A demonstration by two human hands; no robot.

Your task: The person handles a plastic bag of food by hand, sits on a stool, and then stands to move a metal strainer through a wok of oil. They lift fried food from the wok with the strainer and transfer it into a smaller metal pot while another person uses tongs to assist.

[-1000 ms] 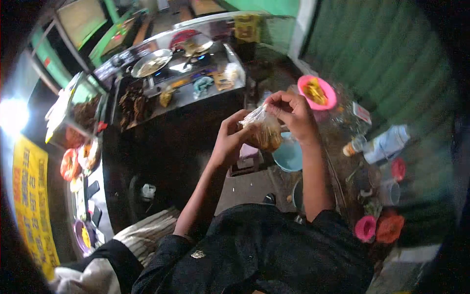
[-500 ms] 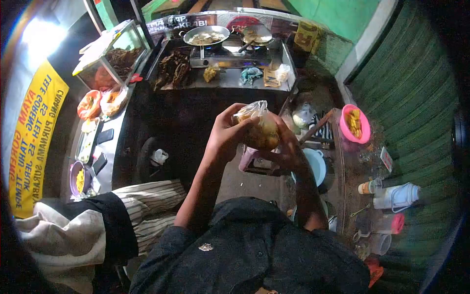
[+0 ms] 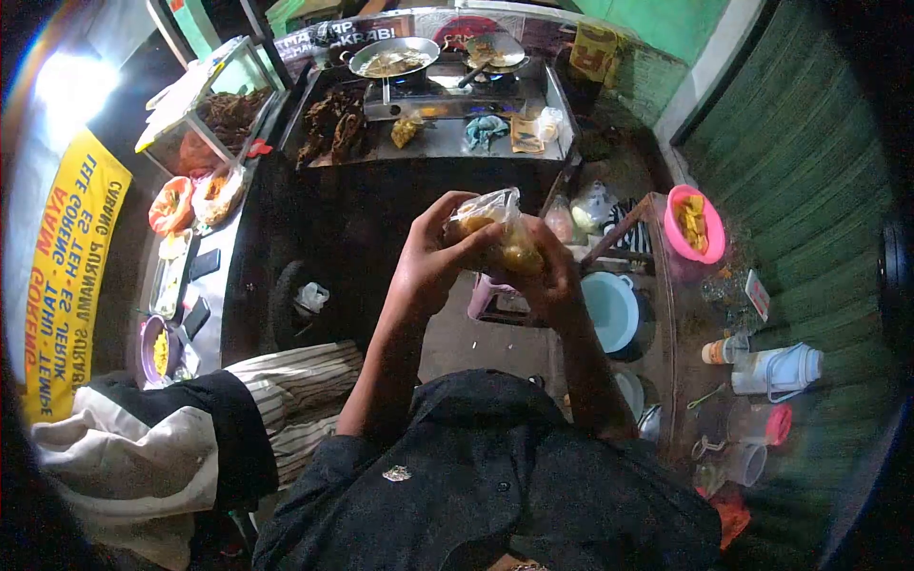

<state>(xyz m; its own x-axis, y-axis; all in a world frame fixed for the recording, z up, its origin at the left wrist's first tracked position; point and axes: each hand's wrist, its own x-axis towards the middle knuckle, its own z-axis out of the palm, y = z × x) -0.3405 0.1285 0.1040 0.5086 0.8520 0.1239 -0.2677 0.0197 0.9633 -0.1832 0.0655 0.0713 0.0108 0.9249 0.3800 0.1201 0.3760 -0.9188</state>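
A clear plastic bag (image 3: 503, 211) with yellowish-brown contents is held up between both hands, in front of my chest. My left hand (image 3: 436, 249) is closed on its left side, with the thumb across the front. My right hand (image 3: 557, 276) grips the bag's right side, its fingers partly hidden behind it. The top of the bag sticks up loosely above my thumbs. What exactly the bag contains I cannot make out.
Ahead stands a stove counter with two pans (image 3: 393, 59) and a blue-green cloth (image 3: 486, 132). At left are a glass case (image 3: 214, 109) and a seated person's striped clothing (image 3: 295, 390). A pink basin (image 3: 695, 224), a light-blue tub (image 3: 610, 312) and a jug (image 3: 776, 371) are at right.
The bag has turned and been squeezed lower between my hands, and my right hand has shifted its fingers around it. The view has moved slightly, showing more of the light-blue tub.
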